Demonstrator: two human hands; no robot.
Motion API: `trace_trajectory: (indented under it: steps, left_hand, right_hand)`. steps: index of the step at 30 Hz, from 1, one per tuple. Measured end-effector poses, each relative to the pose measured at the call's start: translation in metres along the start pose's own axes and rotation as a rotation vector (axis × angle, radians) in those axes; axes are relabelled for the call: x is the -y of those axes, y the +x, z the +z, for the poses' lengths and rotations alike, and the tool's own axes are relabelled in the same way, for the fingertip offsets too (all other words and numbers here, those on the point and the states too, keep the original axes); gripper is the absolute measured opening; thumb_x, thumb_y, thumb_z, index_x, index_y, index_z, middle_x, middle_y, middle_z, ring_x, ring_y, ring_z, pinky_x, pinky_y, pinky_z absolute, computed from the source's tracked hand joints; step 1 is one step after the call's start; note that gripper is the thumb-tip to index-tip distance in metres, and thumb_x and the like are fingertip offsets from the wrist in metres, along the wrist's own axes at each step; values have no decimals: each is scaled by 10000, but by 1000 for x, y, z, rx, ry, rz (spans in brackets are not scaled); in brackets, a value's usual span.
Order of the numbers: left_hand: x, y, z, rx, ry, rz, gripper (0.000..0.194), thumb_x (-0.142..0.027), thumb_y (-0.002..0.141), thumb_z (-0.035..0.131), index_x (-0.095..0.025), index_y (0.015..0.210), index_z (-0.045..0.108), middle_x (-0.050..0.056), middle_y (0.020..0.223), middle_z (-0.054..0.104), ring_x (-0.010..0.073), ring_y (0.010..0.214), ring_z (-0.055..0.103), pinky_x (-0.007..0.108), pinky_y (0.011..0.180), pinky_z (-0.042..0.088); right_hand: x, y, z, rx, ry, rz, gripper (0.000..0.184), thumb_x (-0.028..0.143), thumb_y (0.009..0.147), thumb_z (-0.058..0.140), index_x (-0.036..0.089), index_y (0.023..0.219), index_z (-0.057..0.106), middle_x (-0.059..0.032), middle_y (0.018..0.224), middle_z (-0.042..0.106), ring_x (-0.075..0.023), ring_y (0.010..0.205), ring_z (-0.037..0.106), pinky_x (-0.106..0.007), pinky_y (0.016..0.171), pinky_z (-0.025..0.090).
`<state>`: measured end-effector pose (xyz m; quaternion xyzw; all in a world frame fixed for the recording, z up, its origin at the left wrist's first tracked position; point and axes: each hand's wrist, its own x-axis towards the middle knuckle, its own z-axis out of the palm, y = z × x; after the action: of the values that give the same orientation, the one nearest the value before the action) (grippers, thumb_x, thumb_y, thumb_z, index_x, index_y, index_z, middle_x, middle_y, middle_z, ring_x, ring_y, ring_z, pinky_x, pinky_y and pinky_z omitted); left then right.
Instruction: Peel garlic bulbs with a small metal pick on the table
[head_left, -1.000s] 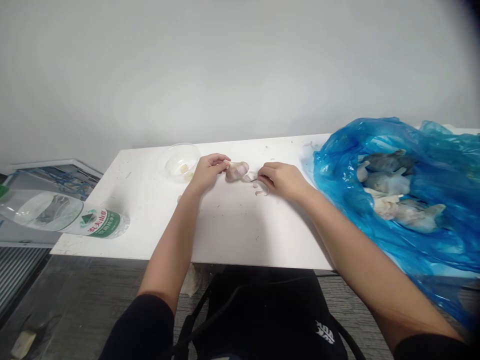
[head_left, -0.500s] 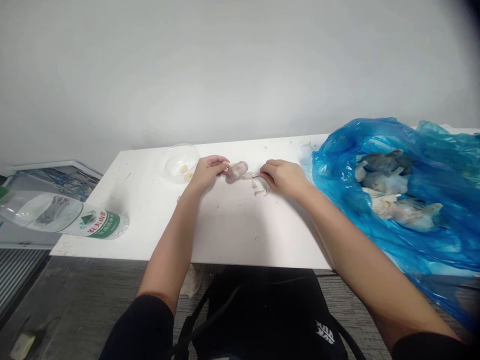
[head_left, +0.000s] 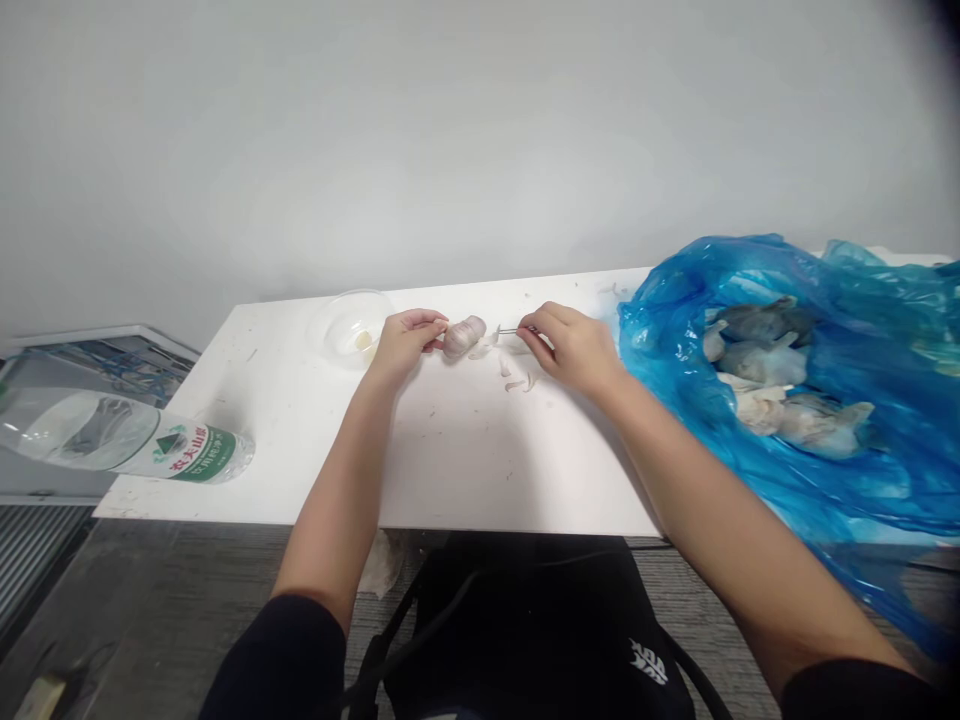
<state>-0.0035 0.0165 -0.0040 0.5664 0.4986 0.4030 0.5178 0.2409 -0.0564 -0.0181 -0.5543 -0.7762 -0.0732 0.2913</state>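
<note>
One pale piece in the far-left bowl; left hand pinches a mostly unpeeled garlic bulb, right hand pinches a thin tool near peel scraps

White table, clear bowl, pale skin scraps, labelled bottle, blue plastic bag.

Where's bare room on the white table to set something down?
Mostly free: the front stretch between the bare forearms, specks aside; left, between the clear plastic bottle and clear round bowl. Crowded: around the pale garlic bulb and papery peel scraps; right, under the blue plastic bag.
</note>
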Motion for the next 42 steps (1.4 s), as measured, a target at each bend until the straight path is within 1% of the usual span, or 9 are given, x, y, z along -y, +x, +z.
trace_trajectory:
  steps: [3,4,6,9,14,22,27,32,42]
  left_hand:
    - [-2,-3,2,-5,3,3,166,-255,693,733,-138,810,729,39,788,701,107,648,612,273,686,489]
    - [-3,-3,3,-6,7,8,163,-255,697,728,-136,808,727,39,789,700,106,642,611,273,683,488]
    - [-4,-4,4,-4,20,15,152,-258,707,717,-134,795,722,37,787,696,98,620,601,272,673,483]
    - [-4,-5,5,1,30,14,131,-252,715,704,-131,765,714,26,743,675,86,583,572,265,646,466]
    - [-6,-7,7,-15,23,-14,98,-225,715,699,-131,741,706,12,672,647,88,569,560,260,633,455]
    - [-6,-9,9,12,36,-36,113,-246,733,695,-138,760,719,21,710,677,89,583,579,266,675,478]
    - [-8,-11,10,35,-5,-75,107,-244,719,719,-141,749,721,26,695,671,93,586,571,273,677,483]
    - [-8,-11,11,52,-66,-121,115,-246,699,741,-138,722,710,12,635,627,82,564,534,270,664,473]
    - [2,-6,10,80,-204,-221,135,-221,677,754,-127,763,708,7,630,602,76,581,536,241,631,465]
  right_hand:
    - [5,-2,-1,-162,17,-25,319,328,1021,390,195,965,675,-64,894,694,-161,799,603,-273,611,348]
    - [6,-3,-1,-198,21,-39,315,325,1021,393,194,964,674,-64,884,691,-157,789,600,-269,615,355]
    - [8,-3,-1,-218,16,-79,308,326,1020,401,195,963,673,-61,878,690,-151,774,595,-264,610,353]
    - [10,-3,3,-148,-34,-100,329,348,1024,391,201,957,678,-52,878,690,-148,748,581,-270,574,308]
    - [12,-4,7,-6,-63,-45,366,374,1032,364,201,985,683,-53,918,687,-147,740,574,-281,535,238]
    - [14,-3,9,65,-82,2,402,373,1041,330,199,1010,690,-64,954,688,-155,763,577,-283,544,227]
    - [16,-2,9,68,-97,17,403,363,1041,330,203,989,696,-64,948,700,-158,754,583,-285,547,225]
    - [16,-2,10,21,-134,-5,410,345,1031,330,193,927,696,-63,878,694,-150,678,543,-293,547,229]
    - [18,0,7,-30,-137,-72,420,339,1028,326,188,877,688,-63,822,681,-138,592,474,-299,547,255]
